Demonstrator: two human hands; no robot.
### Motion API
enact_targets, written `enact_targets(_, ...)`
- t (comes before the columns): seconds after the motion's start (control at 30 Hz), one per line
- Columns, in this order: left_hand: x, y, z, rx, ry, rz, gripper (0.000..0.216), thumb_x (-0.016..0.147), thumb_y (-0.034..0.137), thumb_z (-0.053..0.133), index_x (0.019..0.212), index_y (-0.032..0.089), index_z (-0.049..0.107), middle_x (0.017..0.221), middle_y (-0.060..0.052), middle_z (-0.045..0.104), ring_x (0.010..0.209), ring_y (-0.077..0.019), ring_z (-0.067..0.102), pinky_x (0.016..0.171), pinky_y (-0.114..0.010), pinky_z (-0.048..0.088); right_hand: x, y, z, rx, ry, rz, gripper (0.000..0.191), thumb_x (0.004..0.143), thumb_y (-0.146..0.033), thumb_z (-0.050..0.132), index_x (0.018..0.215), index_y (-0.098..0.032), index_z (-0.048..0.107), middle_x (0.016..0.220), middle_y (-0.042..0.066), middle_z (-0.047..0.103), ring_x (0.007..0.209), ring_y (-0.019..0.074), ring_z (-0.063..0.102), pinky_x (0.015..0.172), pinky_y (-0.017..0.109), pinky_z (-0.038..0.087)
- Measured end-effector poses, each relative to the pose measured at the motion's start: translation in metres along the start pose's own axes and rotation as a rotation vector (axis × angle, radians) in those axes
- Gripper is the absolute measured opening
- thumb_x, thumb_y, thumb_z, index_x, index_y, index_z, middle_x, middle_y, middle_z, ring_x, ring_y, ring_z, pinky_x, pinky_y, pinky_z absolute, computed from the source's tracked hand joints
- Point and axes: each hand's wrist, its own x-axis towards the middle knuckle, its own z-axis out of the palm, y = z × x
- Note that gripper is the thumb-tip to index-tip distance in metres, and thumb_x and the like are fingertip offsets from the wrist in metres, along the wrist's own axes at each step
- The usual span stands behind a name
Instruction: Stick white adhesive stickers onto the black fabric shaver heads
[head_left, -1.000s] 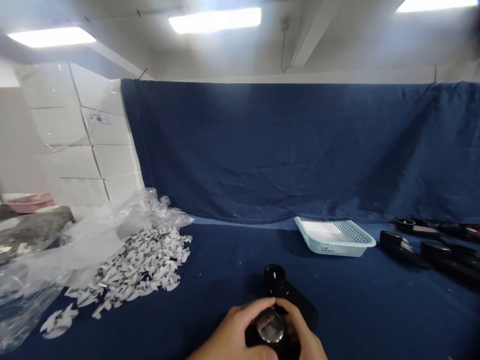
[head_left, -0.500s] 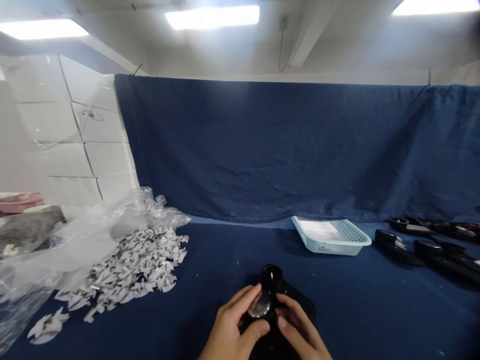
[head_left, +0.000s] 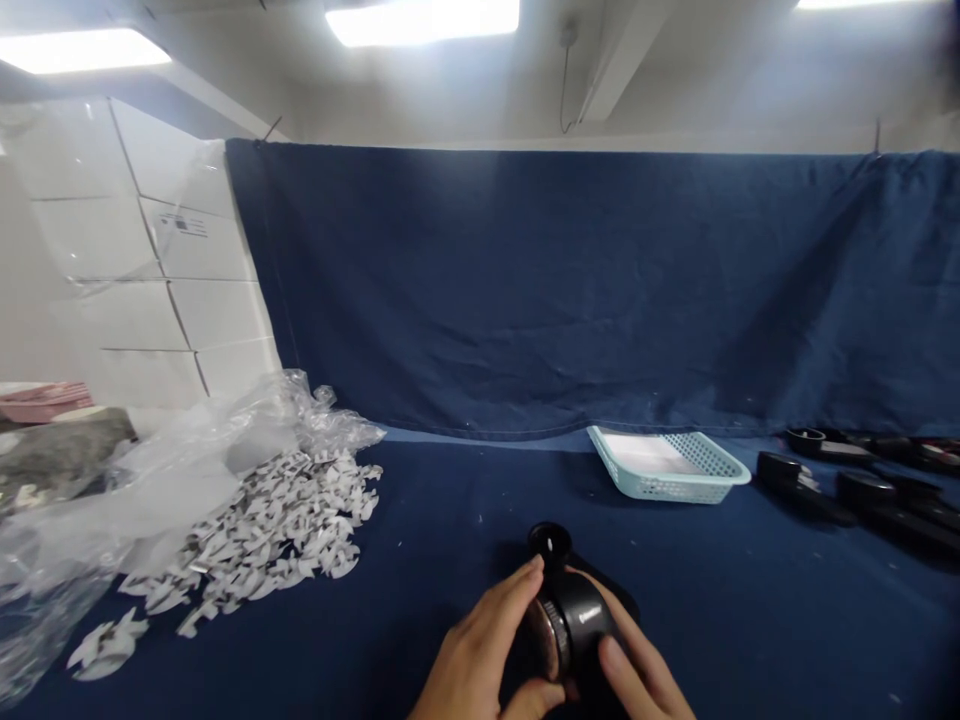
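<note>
Low in the middle of the view both hands grip one black device (head_left: 577,625) with a round head and a ribbed ring. My left hand (head_left: 480,655) curls around its left side, fingertips on the ring. My right hand (head_left: 645,675) wraps the body from the right. A second black round-headed part (head_left: 550,543) lies on the blue cloth just beyond them, touching or just behind the held one.
A heap of small white crescent pieces (head_left: 270,525) spills from a clear plastic bag (head_left: 150,480) at left. A light blue basket (head_left: 667,465) sits at the back right, with several black devices (head_left: 862,490) beside it. White boxes (head_left: 150,280) stack at the far left.
The black device has been turned in my hands: its metal mesh face pointed up before and now faces left, with the ribbed ring showing. The view shifted slightly.
</note>
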Motion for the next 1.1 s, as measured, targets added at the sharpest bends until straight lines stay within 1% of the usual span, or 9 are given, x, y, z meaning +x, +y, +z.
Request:
enact_targets(0.1, -0.004, -0.001, 0.003, -0.008, -0.02, -0.059, 0.077, 0.089, 0.039, 0.058, 0.151, 0.031, 0.012, 0.15, -0.011, 0.04, 0.132, -0.0301, 0.045, 0.107, -0.046, 0.043, -0.001, -0.003, 0.008, -0.043, 0.058, -0.162, 0.059, 0.087, -0.06, 0.052, 0.137, -0.029, 0.05, 0.144, 0.005, 0.052, 0.135, 0.029, 0.044, 0.11, 0.04, 0.04)
enact_targets(0.2, -0.002, 0.003, 0.0, -0.049, -0.015, -0.099, 0.073, 0.089, 0.045, 0.056, 0.15, 0.029, 0.018, 0.147, -0.013, 0.044, 0.129, -0.0313, 0.049, 0.104, -0.045, 0.045, 0.0, 0.001, 0.013, -0.1, 0.133, -0.272, 0.061, 0.088, -0.059, 0.05, 0.141, -0.028, 0.044, 0.144, 0.007, 0.051, 0.135, 0.0314, 0.044, 0.108, 0.042, 0.041)
enact_targets(0.43, 0.016, 0.029, -0.022, -0.304, 0.01, -0.178, 0.04, 0.093, 0.052, 0.048, 0.124, 0.027, 0.056, 0.117, -0.006, 0.065, 0.103, -0.0228, 0.063, 0.088, -0.031, 0.052, 0.004, 0.004, -0.014, -0.385, -0.023, -0.478, 0.07, 0.081, -0.037, 0.071, 0.143, -0.037, 0.04, 0.139, 0.005, 0.054, 0.126, 0.0342, 0.052, 0.101, 0.041, 0.048)
enact_targets(0.57, 0.014, 0.029, -0.02, -0.301, 0.003, -0.216, 0.053, 0.084, 0.048, 0.065, 0.131, 0.029, 0.05, 0.121, -0.005, 0.063, 0.105, -0.0238, 0.062, 0.087, -0.032, 0.052, -0.003, -0.003, -0.003, -0.317, 0.118, -0.427, 0.062, 0.084, -0.047, 0.064, 0.141, -0.037, 0.043, 0.139, 0.004, 0.055, 0.126, 0.0336, 0.052, 0.096, 0.039, 0.051)
enact_targets(0.67, 0.009, 0.025, -0.017, -0.15, 0.016, -0.192, 0.073, 0.076, 0.033, 0.077, 0.139, 0.034, 0.04, 0.125, -0.004, 0.061, 0.108, -0.0246, 0.061, 0.093, -0.035, 0.05, -0.01, -0.006, 0.009, -0.197, 0.214, -0.341, 0.057, 0.084, -0.058, 0.057, 0.134, -0.034, 0.05, 0.134, 0.004, 0.059, 0.123, 0.0327, 0.054, 0.096, 0.039, 0.05)
enact_targets(0.77, 0.004, 0.02, -0.017, 0.033, 0.016, -0.094, 0.072, 0.081, 0.027, 0.071, 0.143, 0.037, 0.034, 0.125, -0.004, 0.061, 0.112, -0.025, 0.059, 0.1, -0.038, 0.046, -0.012, -0.002, 0.014, -0.073, 0.163, -0.212, 0.058, 0.085, -0.06, 0.054, 0.133, -0.029, 0.051, 0.13, 0.008, 0.062, 0.091, 0.0272, 0.07, 0.08, 0.036, 0.056)
enact_targets(0.87, 0.002, 0.018, -0.019, 0.098, 0.009, -0.08, 0.08, 0.079, 0.042, 0.074, 0.145, 0.034, 0.031, 0.13, -0.008, 0.059, 0.116, -0.0291, 0.057, 0.102, -0.042, 0.044, -0.01, 0.004, 0.016, -0.003, 0.129, -0.135, 0.057, 0.086, -0.058, 0.053, 0.134, -0.029, 0.048, 0.13, 0.009, 0.062, 0.069, 0.0211, 0.07, 0.065, 0.032, 0.058)
enact_targets(0.97, 0.004, 0.018, -0.02, -0.013, -0.015, -0.139, 0.085, 0.074, 0.064, 0.069, 0.144, 0.03, 0.036, 0.126, -0.009, 0.06, 0.108, -0.0294, 0.061, 0.097, -0.042, 0.048, -0.009, 0.008, 0.014, -0.089, 0.211, -0.186, 0.053, 0.086, -0.051, 0.057, 0.134, -0.029, 0.049, 0.135, 0.007, 0.058, 0.104, 0.0286, 0.066, 0.084, 0.034, 0.056)
enact_targets(1.1, 0.008, 0.02, -0.017, -0.285, -0.016, -0.25, 0.058, 0.086, 0.06, 0.057, 0.134, 0.028, 0.05, 0.109, -0.005, 0.067, 0.091, -0.0214, 0.065, 0.081, -0.032, 0.053, -0.007, 0.007, 0.006, -0.335, 0.168, -0.359, 0.056, 0.085, -0.037, 0.065, 0.137, -0.034, 0.045, 0.134, 0.003, 0.059, 0.124, 0.0267, 0.055, 0.098, 0.031, 0.049)
